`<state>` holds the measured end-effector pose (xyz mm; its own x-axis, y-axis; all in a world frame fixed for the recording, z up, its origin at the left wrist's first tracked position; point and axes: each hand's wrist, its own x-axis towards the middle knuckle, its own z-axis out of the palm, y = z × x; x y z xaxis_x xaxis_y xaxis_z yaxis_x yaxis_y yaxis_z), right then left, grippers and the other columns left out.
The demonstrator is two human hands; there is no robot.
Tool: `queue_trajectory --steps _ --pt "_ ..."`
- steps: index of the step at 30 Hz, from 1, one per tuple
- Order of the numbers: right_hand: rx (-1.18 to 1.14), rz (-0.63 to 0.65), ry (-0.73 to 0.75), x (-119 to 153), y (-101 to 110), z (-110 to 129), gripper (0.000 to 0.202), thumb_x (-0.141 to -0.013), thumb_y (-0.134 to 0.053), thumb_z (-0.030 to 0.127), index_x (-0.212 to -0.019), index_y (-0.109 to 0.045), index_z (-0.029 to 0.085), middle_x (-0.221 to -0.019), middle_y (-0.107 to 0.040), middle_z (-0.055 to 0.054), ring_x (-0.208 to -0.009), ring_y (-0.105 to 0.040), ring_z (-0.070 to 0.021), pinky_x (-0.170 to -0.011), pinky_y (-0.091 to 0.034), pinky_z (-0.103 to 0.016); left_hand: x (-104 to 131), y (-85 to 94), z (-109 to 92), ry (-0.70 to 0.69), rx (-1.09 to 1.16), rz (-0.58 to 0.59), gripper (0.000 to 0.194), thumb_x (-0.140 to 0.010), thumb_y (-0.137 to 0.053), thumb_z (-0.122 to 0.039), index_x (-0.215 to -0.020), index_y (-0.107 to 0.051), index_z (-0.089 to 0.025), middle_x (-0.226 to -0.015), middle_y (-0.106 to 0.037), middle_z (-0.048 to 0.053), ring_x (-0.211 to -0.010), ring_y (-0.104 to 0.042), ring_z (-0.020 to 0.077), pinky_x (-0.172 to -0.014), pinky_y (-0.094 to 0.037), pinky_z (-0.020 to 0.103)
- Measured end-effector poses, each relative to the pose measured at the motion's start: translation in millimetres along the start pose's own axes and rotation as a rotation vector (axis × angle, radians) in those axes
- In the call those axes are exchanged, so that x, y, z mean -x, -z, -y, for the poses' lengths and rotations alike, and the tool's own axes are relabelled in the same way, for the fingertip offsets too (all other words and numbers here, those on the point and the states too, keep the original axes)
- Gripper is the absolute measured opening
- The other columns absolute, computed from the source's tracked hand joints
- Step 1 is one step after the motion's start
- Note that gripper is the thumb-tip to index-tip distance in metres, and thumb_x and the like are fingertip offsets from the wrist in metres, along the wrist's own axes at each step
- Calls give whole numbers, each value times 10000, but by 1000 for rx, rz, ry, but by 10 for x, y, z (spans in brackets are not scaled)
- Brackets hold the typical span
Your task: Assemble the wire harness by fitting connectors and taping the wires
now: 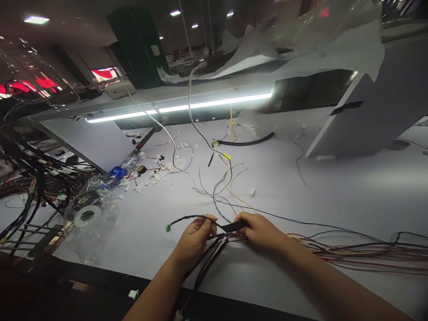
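Note:
My left hand (pixel 199 234) is closed, thumb and fingers pinching a thin black-wrapped cable (pixel 187 217) that ends in a green connector (pixel 168 228) at its left. My right hand (pixel 262 229) is closed on a strip of black tape (pixel 235 226), which reaches left to the cable junction between the hands. Below that junction, dark wrapped branches of the wire harness (pixel 209 261) run down over the table's front edge. Loose coloured wires (pixel 354 252) stretch away to the right behind my right forearm. My curled fingers hide part of the junction.
White connectors (pixel 160 174) lie scattered at the back left, near a bottle with a blue label (pixel 117 173). A plastic bag with a white roll (pixel 87 216) and a mass of black cables (pixel 40 178) are at left. A lit tube lamp (pixel 214 103) hangs under the shelf.

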<state>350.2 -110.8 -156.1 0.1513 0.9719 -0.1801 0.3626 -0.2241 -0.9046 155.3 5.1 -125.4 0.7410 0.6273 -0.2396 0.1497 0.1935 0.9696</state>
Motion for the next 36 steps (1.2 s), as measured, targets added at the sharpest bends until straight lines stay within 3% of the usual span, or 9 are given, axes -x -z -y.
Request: queue_trajectory --steps 3,7,12,15,19,24,29,32,36 --pt "44 10 -11 -45 31 55 221 -783 -473 107 -875 -630 232 -790 -656 30 -746 -578 -153 -644 -395 -250 -42 -9 -50 38 -329 46 349 -810 -615 -429 -1060 -581 -188 -772 -527 -6 -718 -483 139 -668 -374 255" --pt "56 17 0 -28 -2 75 232 -775 -475 99 -886 -624 237 -791 -648 34 -752 -566 -152 -649 -387 -252 -151 -98 -39 86 -765 30 375 -813 -562 -514 -665 -555 -170 -619 -485 -31 -611 -435 133 -558 -300 248" --pt "149 -34 41 -46 -25 -2 278 -738 -442 37 -876 -604 216 -845 -632 9 -787 -557 -162 -682 -406 -267 -174 -125 47 58 -783 22 446 -884 -430 -527 -625 -518 -174 -618 -497 -21 -625 -460 146 -568 -317 255" --pt "259 -127 236 -66 -1 27 394 -660 -430 -28 -945 -604 183 -1014 -592 -44 -944 -532 -181 -827 -414 -296 -143 -104 24 31 -775 27 396 -906 -417 -474 -727 -603 -174 -729 -615 15 -711 -546 177 -649 -381 271" --pt "232 -29 433 -35 69 235 531 -658 -517 20 -1162 -544 184 -1140 -565 -61 -1062 -499 -194 -924 -393 -305 -120 -100 -22 -13 -735 113 332 -927 -398 -384 -839 -650 -186 -868 -683 40 -827 -603 196 -749 -423 277" --pt "558 84 241 -151 68 506 192 -906 -466 267 -930 -651 221 -833 -670 -28 -803 -582 -204 -764 -409 -342 -89 -112 8 -33 -724 79 313 -922 -409 -389 -904 -656 -198 -942 -690 53 -877 -610 215 -764 -435 281" --pt "937 220 198 -254 -66 712 114 -764 -587 154 -662 -636 162 -701 -649 -79 -631 -576 -211 -722 -385 -402 -128 -134 47 2 -660 51 414 -914 -376 -469 -769 -638 -182 -830 -681 50 -816 -601 225 -716 -429 287" --pt "966 152 405 26 -295 887 36 -681 -645 144 -694 -629 174 -708 -629 -77 -631 -540 -211 -749 -389 -421 -221 -159 84 87 -748 -87 440 -890 -380 -510 -670 -563 -176 -697 -630 33 -689 -553 202 -597 -382 275" --pt "740 110 732 453 -308 937 160 -856 -497 225 -851 -627 320 -713 -601 54 -653 -503 -153 -826 -393 -347 -257 -179 109 93 -838 -141 405 -866 -437 -504 -619 -502 -190 -630 -573 7 -628 -489 178 -569 -306 273"
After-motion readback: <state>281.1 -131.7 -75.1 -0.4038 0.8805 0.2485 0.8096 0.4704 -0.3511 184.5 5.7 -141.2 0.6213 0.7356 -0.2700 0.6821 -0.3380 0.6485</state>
